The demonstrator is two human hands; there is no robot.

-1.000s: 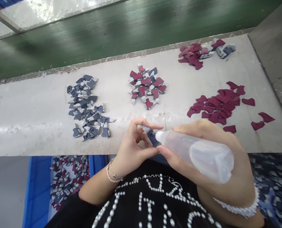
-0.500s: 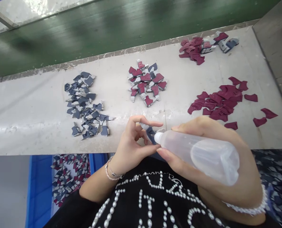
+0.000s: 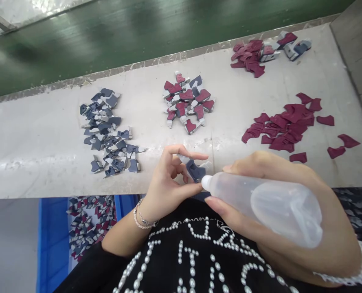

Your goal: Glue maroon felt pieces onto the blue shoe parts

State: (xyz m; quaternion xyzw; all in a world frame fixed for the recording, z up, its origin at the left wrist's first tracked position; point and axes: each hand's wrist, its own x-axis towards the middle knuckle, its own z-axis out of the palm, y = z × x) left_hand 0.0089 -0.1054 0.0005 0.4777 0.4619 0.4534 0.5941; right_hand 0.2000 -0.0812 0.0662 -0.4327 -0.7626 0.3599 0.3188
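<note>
My left hand (image 3: 168,179) pinches a small dark blue piece (image 3: 195,170) between thumb and fingertips, just over the near edge of the white table (image 3: 40,162). My right hand (image 3: 293,211) is wrapped round a clear plastic squeeze bottle (image 3: 266,205). The bottle's white nozzle touches the blue piece. Both hands hover close to my chest, in front of the pile of maroon-and-grey pieces (image 3: 187,101).
A pile of blue-grey pieces (image 3: 109,132) lies at the left of the table. Flat maroon cut-outs (image 3: 286,128) spread at the right, and a smaller maroon heap (image 3: 260,53) sits far right. A green belt (image 3: 138,32) runs behind. A blue bin (image 3: 51,240) with mixed pieces stands below left.
The bottle's nozzle has slid a little lower along the blue piece, and the left fingers have turned the piece slightly. The view has shifted a bit, so the piles sit higher.
</note>
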